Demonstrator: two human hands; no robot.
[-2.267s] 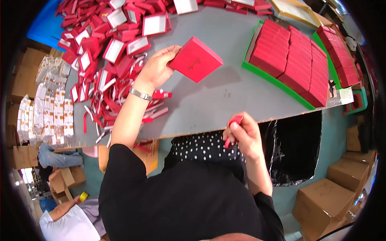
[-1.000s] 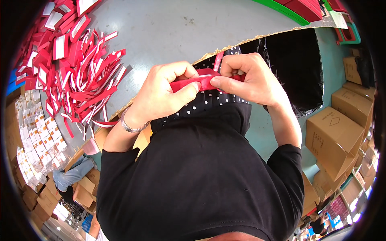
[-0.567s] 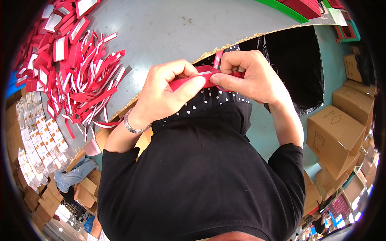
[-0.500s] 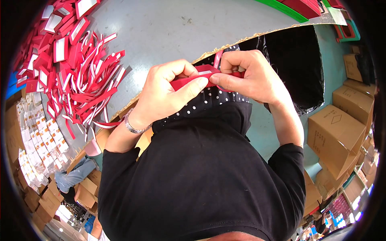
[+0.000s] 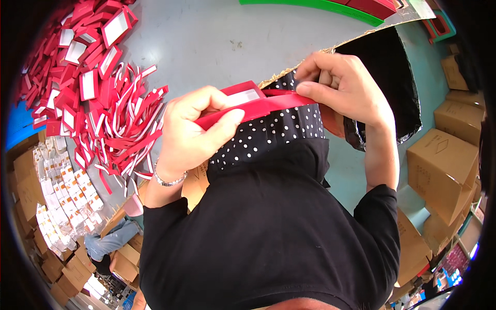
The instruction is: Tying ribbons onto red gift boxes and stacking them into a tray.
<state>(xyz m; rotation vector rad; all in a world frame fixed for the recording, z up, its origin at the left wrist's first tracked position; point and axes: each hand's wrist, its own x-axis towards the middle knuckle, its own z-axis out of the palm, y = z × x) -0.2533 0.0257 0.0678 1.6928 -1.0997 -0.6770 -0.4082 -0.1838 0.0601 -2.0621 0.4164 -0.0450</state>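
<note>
We are looking down on a gray table (image 5: 206,46) that is filling the top of the view. At its left, a large pile of red boxes (image 5: 88,57) is lying jumbled, and a tangle of red-and-white ribbons (image 5: 121,119) is spreading on its nearer side. Right of the hands, we are seeing a black plastic bag (image 5: 385,77) below the table edge; at the far side, a green tray (image 5: 310,10) is holding more boxes.

We are seeing the right hand (image 5: 346,88) pinching a red ribbon (image 5: 287,102) between thumb and fingers, while the left hand (image 5: 194,121) is gripping a white-lined red box (image 5: 243,96). That box is tilting above dotted black cloth (image 5: 263,135) near the table edge, and the ribbon is stretching from it toward the right hand.
</note>
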